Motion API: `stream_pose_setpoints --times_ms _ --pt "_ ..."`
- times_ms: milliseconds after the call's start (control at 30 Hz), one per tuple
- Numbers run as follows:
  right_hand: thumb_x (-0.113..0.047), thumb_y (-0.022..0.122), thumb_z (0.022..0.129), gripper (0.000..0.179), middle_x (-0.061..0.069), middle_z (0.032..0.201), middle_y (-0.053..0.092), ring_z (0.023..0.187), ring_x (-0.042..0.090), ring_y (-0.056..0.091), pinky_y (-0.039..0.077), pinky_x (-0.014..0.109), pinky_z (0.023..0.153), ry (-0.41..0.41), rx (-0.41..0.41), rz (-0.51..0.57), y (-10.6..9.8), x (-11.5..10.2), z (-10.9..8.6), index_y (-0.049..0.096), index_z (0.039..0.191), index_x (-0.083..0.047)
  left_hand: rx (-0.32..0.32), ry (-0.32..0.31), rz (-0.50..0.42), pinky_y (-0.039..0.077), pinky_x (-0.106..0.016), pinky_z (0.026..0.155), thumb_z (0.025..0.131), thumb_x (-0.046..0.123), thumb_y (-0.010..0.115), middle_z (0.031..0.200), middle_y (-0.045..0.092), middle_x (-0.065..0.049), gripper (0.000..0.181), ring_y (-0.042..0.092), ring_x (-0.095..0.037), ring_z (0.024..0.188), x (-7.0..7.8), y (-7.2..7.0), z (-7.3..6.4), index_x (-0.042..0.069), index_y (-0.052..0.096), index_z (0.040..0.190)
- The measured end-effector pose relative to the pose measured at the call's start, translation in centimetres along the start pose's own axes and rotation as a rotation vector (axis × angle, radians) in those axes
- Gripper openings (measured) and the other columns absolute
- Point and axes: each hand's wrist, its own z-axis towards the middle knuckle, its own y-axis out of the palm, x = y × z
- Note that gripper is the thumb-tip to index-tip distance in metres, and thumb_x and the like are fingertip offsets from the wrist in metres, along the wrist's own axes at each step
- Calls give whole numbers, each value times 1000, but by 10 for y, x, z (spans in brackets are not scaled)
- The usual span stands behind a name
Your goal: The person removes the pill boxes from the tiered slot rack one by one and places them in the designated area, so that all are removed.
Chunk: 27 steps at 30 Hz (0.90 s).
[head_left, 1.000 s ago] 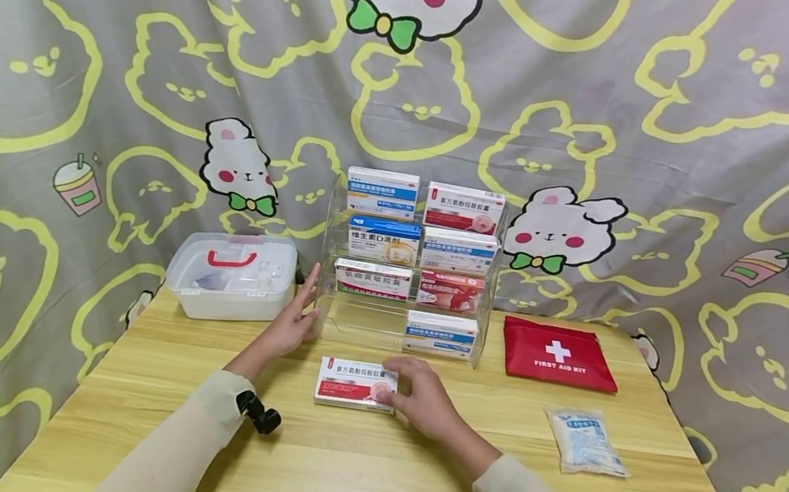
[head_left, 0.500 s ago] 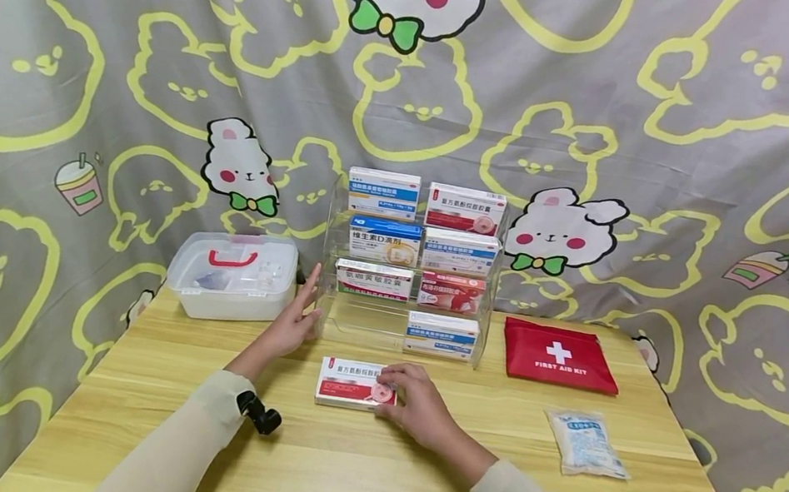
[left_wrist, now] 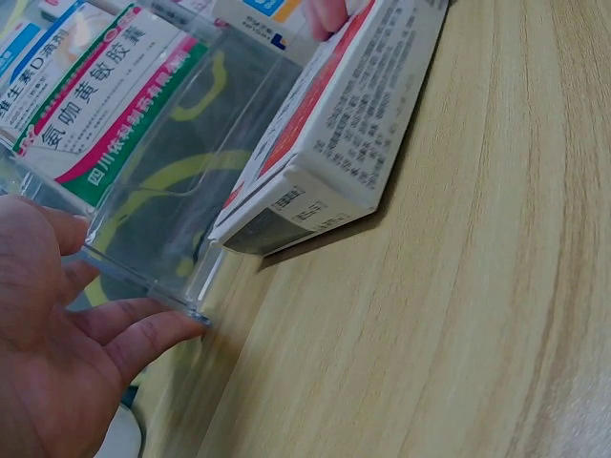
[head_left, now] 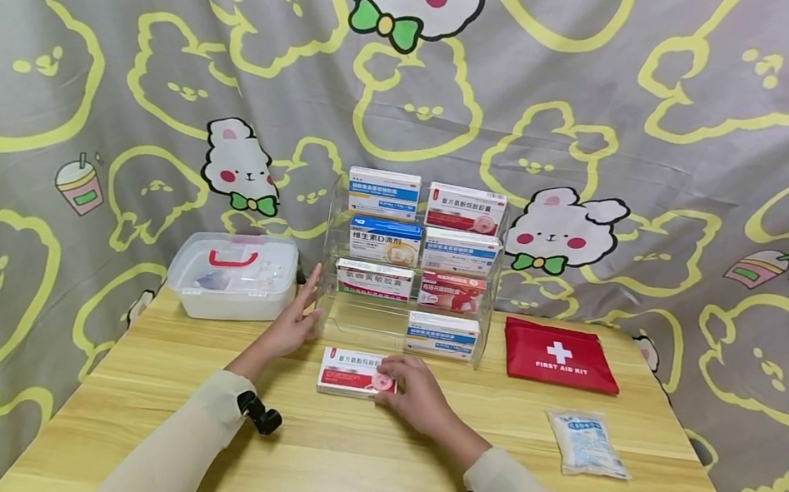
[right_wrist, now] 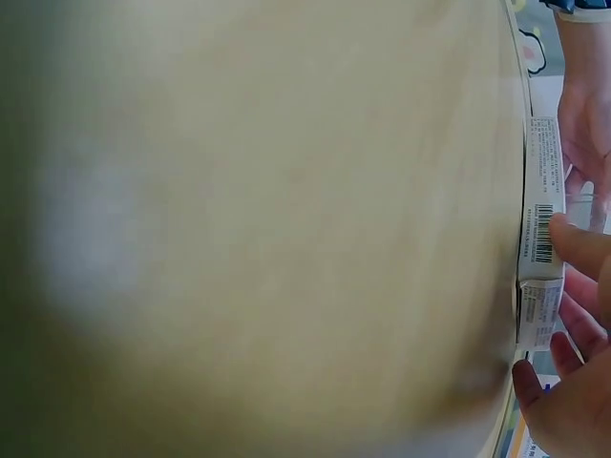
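A white and red medicine box sits in front of the clear display rack. My right hand pinches its right end between thumb and fingers; the right wrist view shows the thumb on the barcode side of the box. In the left wrist view the box is close to the rack's lowest tier. My left hand touches the rack's left side with its fingers extended, and in its own wrist view that hand has fingertips against the clear edge.
Several medicine boxes fill the upper tiers; a blue and white box occupies the bottom right slot. Left of the rack stands a lidded plastic container with a red handle. To the right lie a red first aid pouch and a white packet.
My right hand has shifted the medicine box slightly away from me, nearer the rack. Its fingers also changed position on the box's right end. The left hand stays in place.
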Motion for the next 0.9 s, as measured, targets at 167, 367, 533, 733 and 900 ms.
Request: stream_pose_setpoints --times_ms 167,367,533,733,900 --pt "-13 84 85 42 8 135 64 131 34 53 40 53 113 1 17 2 0 0 4 73 125 -7 28 20 8 57 -62 82 109 0 38 171 9 -24 82 18 -45 154 -26 1 11 36 -9 165" --pt "-13 84 85 43 8 135 64 132 34 53 40 52 114 13 24 -3 1 1 10 72 126 -7 60 10 32 60 -50 81 109 3 39 171 12 -20 82 20 -44 154 -36 2 15 43 -7 165" --pt "-14 83 86 43 6 137 63 135 33 51 38 51 115 38 24 -17 2 1 13 72 127 -8 62 1 21 59 -47 76 109 3 40 172 12 -19 83 21 -43 154 -36 3 15 48 -5 163" --pt "-14 82 87 40 8 137 64 132 33 53 40 52 113 28 32 -36 2 0 16 72 126 -6 50 2 17 59 -51 82 110 4 39 172 9 -20 83 19 -43 155 -38 2 17 49 -6 163" --pt "-13 82 88 39 9 135 64 132 33 53 41 52 112 30 37 -31 3 1 17 73 125 -5 50 5 22 59 -49 80 110 6 40 172 10 -20 82 18 -42 155 -38 2 16 50 -6 163"
